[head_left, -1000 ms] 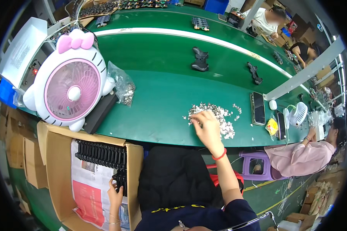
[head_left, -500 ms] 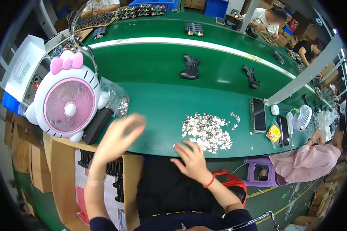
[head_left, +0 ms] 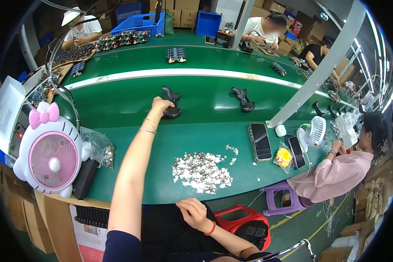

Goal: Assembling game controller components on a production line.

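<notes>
One left hand [head_left: 162, 104], grip unclear, touches one black shell [head_left: 172, 113]; right grip [head_left: 195, 213] is apart.

light over the green table [head_left: 135, 183] is fairly bright and even, with white tube lights [head_left: 376, 56] burning out to plain white at the right. a pale streak of glare lies on the green panel [head_left: 205, 96] behind. the heap of small pieces [head_left: 203, 172] shines so brightly that single shapes merge, while the black cloth [head_left: 161, 227] below sinks into shadow. the left hand [head_left: 162, 105] and right hand [head_left: 195, 214] show clear outlines; a co-worker's face [head_left: 274, 25] is blurred. the fisheye bends the white strip [head_left: 170, 73] into an arch, and black fills the corners.
</notes>
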{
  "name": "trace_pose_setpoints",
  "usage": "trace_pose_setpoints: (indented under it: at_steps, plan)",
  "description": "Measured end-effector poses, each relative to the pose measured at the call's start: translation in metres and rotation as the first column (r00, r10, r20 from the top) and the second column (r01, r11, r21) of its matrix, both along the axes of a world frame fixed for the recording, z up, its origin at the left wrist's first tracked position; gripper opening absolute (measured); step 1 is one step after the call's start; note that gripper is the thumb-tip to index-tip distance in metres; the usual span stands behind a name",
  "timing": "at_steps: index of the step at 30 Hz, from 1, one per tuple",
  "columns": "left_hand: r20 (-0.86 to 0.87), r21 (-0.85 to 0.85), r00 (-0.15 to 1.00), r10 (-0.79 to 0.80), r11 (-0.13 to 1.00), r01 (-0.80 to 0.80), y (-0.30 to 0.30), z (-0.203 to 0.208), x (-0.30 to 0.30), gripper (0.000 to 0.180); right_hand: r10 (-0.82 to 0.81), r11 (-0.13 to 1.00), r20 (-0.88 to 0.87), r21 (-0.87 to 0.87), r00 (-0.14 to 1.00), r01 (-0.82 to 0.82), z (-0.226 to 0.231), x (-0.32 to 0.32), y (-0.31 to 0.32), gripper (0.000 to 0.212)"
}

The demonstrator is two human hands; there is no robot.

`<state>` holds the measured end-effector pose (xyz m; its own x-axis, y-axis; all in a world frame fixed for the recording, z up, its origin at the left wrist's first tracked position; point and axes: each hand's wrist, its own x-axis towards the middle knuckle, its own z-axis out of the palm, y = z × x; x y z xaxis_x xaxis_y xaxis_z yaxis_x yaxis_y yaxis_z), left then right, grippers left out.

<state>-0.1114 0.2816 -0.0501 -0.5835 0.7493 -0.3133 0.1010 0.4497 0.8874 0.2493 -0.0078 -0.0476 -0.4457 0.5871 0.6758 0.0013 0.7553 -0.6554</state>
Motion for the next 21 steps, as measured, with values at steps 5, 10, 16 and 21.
trace_pose_setpoints:
  at_steps: [5,10,16,21]
  plan:
    - [0.374,0.077,0.909,-0.182,0.983,0.165,-0.048,0.066,0.06,0.04,-0.106,0.991,0.045,0.084,0.993,0.102,0.021,0.012,0.029,0.027]
    - [0.523,0.483,0.734,-0.433,0.86,0.163,-0.212,0.129,0.162,0.034,-0.285,0.953,0.006,0.104,0.958,0.283,0.057,0.032,0.056,0.023]
    - [0.512,0.444,0.78,-0.361,0.888,0.12,-0.346,0.116,0.205,0.043,-0.179,0.963,-0.057,0.195,0.982,0.186,0.095,0.015,0.043,0.03]
    - [0.261,0.474,0.944,-0.201,0.879,0.056,-0.38,0.093,0.224,0.037,-0.062,0.945,0.097,0.327,0.993,0.027,0.091,-0.003,0.019,0.028]
